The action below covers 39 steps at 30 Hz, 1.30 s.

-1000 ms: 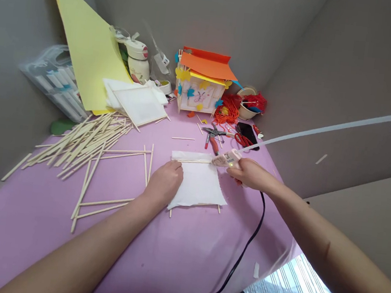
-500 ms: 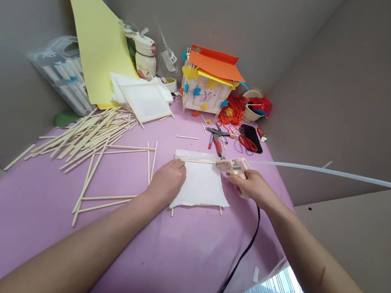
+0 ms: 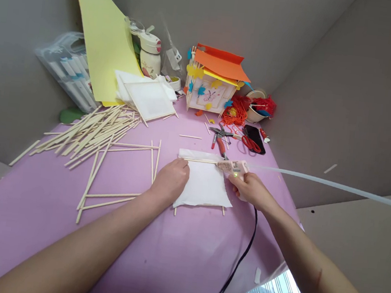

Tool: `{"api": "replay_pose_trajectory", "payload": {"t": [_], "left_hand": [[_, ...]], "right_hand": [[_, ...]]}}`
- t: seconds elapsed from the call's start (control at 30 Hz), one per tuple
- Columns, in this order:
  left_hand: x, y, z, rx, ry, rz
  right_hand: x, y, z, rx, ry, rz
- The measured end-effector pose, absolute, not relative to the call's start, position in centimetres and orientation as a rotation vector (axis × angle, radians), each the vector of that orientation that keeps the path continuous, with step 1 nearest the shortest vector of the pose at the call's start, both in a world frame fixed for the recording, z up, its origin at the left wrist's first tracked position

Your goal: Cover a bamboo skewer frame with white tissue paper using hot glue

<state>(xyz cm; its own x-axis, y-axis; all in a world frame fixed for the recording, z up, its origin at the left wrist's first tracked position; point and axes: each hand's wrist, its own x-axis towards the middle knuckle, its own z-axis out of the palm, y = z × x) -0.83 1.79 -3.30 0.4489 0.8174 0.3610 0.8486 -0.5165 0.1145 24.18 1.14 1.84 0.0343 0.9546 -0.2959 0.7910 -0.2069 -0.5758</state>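
Observation:
A white sheet (image 3: 207, 185), thin paper or cloth, lies over a frame of wooden sticks whose ends poke out below it. Along its upper part runs a thin wooden stick (image 3: 201, 161). My left hand (image 3: 172, 179) rests at the sheet's left edge, fingers curled and pressed on the left end of that stick; the fingertips are partly hidden. In my right hand (image 3: 249, 188) is a pale pink glue gun (image 3: 235, 167), its nozzle at the right end of the stick. A small green light glows on it, and a long translucent glue stick (image 3: 318, 181) trails from its back.
Left of my hand lies a stick frame (image 3: 89, 181), with a pile of sticks (image 3: 91, 130) beyond. A small house (image 3: 210, 92) with an orange roof stands behind. Pliers (image 3: 222, 145), red-handled scissors (image 3: 251, 143) and a phone (image 3: 254, 136) lie near. The black cord (image 3: 242, 260) crosses the table's front.
The view has shifted slightly, so the table's things appear a little further right. Both hands keep their places at the sheet. The long glue stick now slopes down more to the right.

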Motion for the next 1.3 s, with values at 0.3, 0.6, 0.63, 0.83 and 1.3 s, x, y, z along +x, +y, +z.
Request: {"api": "replay_pose_trajectory", "payload": {"t": [0.3,0.6,0.63,0.83,1.3], "left_hand": [[-0.9,1.7,-3.2,-2.618,-1.501,-0.565],[-0.8,1.7,-3.0,-2.624,-1.507,-0.495],[-0.8,1.7,-2.9,-2.627,-1.509,-0.481],[-0.8,1.6,-2.7,-2.64,-1.51,-0.453],[-0.8,1.5,-2.7,-2.652,-1.495,-0.439]], "right_hand": [[24.6,1.0,1.8,-2.042,-1.935,0.879],[24.6,1.0,2.0,-2.056,-1.966,0.829],[24.6,0.9,2.0,-2.057,-1.958,0.831],[24.5,0.6,2.0,-2.052,-1.957,0.864],[22.9,1.2,2.7,-2.012,-2.023,0.857]]}}
